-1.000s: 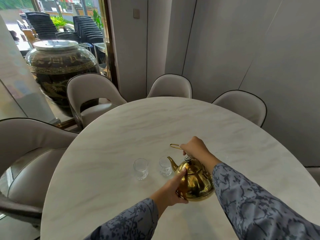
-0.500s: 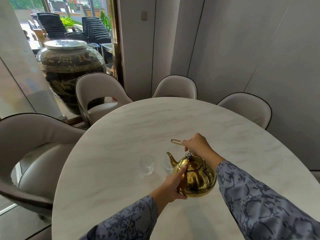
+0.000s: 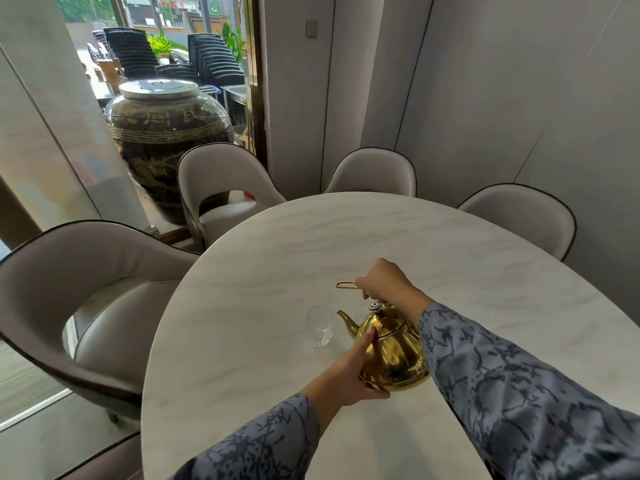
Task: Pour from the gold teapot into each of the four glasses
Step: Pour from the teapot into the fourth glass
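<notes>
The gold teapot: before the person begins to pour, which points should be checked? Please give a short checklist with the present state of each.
1. Right hand grips the handle: ok.
2. Left hand steadies the gold teapot at its side: ok.
3. Spout points toward the near glass: ok.
4. Near glass stands upright on the table: ok.
5. All four glasses in view: not ok; one is clear, a second barely shows behind the spout.
6. Lid knob seated: cannot tell.

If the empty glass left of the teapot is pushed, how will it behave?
The glass looks thin and clear, so probably light and fragile. Standing upright on the smooth marble table, it would likely slide, perhaps tip.
</notes>
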`<state>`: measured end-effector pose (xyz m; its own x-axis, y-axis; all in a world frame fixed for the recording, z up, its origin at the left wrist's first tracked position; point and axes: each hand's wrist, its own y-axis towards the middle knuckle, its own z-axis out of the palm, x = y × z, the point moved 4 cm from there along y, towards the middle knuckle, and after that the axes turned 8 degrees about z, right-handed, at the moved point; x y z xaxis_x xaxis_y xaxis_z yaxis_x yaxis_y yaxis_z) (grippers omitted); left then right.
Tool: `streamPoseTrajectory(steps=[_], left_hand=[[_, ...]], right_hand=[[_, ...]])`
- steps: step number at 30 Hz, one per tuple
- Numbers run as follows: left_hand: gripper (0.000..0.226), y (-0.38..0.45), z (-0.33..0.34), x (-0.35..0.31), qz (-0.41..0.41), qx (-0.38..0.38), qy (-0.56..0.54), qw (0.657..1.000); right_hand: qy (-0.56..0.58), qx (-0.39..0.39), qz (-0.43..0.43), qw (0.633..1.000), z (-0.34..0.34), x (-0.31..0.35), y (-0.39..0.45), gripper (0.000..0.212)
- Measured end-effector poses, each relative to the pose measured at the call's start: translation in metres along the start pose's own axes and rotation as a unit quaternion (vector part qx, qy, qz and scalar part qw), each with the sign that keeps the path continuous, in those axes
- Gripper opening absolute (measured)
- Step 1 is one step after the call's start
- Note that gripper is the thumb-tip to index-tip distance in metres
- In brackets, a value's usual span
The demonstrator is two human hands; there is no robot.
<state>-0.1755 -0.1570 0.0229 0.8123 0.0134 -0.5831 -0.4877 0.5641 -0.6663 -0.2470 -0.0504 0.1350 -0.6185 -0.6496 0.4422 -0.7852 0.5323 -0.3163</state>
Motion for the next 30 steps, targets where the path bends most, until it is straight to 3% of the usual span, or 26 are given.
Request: streamPoseTrajectory(steps=[11,19,25,30], left_hand=[[0.103,0.002,-0.005,-0.010,-0.006,-0.001,-0.037,0.999],[0.129,0.005,-0.007,-0.012,-0.004,-0.008,-0.072,0.997],[0.107,-0.002,-0.002,-0.017,-0.004,0.005,-0.075,0.997],[0.110,-0.001,0.000,-0.017,-0.007,0.016,-0.084,0.996]], right_hand=[[-0.063,-0.003,-0.010,0.998,0.007,0.029,0.011,0.021],[-0.089,0.001,-0.008,0.996,0.006,0.039,0.010,0.022],[-0.103,0.000,-0.005,0.995,0.002,0.043,0.008,0.026],[-0.128,0.003,-0.006,0.992,-0.002,0.048,0.005,0.030]])
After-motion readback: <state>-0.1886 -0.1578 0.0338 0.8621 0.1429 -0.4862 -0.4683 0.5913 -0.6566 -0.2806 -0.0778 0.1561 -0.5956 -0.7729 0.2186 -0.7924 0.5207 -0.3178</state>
